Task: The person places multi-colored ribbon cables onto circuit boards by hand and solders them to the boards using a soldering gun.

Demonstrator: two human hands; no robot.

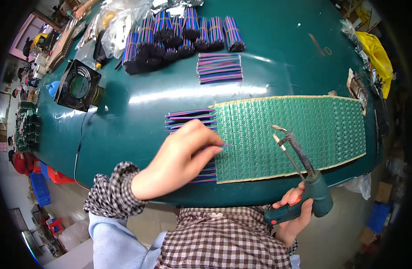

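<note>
My left hand (179,157) reaches over the left edge of a large green circuit board panel (300,116), thumb and forefinger pinched on a thin purple-blue wire (227,145). Several multicoloured wire strips (188,115) lie side by side along that edge, partly hidden under my hand. At the front right, my right hand (298,219) grips the green handle of a soldering gun (320,197). Its metal tip (280,128) and a thin feed tube beside it point up and left over the panel, apart from my left fingers.
Bundles of coloured wires (165,31) are piled at the back of the green table, with a flat row of wires (220,68) before them. A black fan (78,85) stands at the left, its cord running forward. A yellow bag (376,56) hangs at the far right edge.
</note>
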